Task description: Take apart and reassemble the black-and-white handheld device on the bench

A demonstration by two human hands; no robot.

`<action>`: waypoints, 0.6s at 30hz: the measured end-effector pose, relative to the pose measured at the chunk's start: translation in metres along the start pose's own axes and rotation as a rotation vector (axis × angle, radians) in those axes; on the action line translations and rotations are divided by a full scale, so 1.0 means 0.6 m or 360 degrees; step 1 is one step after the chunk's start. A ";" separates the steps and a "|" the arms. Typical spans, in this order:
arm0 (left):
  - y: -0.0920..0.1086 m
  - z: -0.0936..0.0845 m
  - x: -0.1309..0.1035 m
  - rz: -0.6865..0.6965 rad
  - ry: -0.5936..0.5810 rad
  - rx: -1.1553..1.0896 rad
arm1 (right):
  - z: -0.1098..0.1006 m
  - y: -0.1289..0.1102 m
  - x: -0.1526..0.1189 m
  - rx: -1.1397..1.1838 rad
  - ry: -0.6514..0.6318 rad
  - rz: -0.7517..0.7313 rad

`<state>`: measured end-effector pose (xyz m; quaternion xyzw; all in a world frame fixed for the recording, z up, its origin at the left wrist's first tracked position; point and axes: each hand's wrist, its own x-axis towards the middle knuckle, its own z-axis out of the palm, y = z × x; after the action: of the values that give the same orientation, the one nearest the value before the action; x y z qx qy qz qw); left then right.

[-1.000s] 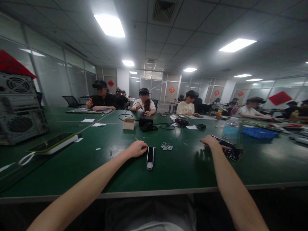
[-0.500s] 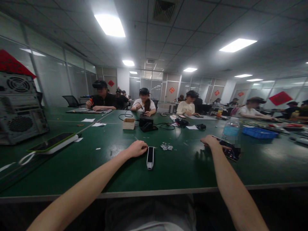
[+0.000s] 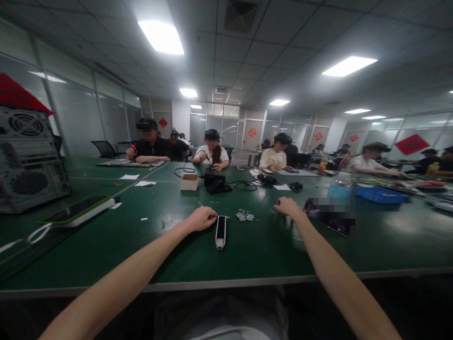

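My left hand (image 3: 202, 218) rests on the green table with its fingers curled together, against the upper left edge of a slim white device with a black top panel (image 3: 221, 229). Whatever its fingertips grip is hidden. Just right of the device lies a small cluster of silvery metal parts (image 3: 245, 216). My right hand (image 3: 287, 206) is low over the table, right of those parts, its fingers bent and drawn together. Anything between them is too small to make out. Beside my right wrist lies a dark phone (image 3: 313, 210), partly blurred out.
Farther back stand a small cardboard box (image 3: 189, 182), a black device (image 3: 214, 182) with cables, a bottle of blue liquid (image 3: 339, 186) and a blue tray (image 3: 382, 194). At left are a green-edged phone (image 3: 76, 210) and a computer case (image 3: 30, 160). Several people sit opposite.
My right hand has moved left, away from the dark phone and toward the metal parts. My left hand and the white device have stayed where they were.
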<state>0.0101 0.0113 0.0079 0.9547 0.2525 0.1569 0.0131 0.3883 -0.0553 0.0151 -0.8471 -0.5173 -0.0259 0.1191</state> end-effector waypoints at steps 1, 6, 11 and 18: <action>0.000 0.000 0.000 0.0000 -0.0002 -0.0001 | 0.002 -0.009 -0.003 -0.0020 -0.0026 -0.0072; 0.004 -0.003 -0.002 -0.0019 -0.0012 -0.0007 | 0.005 -0.058 -0.020 0.0007 -0.0131 -0.0415; 0.001 -0.001 -0.002 -0.0016 -0.0012 -0.0010 | 0.002 -0.112 -0.047 0.0184 -0.0209 -0.0916; -0.002 0.003 -0.001 -0.0011 -0.0002 -0.0011 | 0.011 -0.149 -0.065 0.0317 -0.0329 -0.1109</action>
<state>0.0096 0.0124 0.0062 0.9538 0.2554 0.1572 0.0170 0.2908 -0.0489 0.0174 -0.6027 -0.7838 0.0713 0.1321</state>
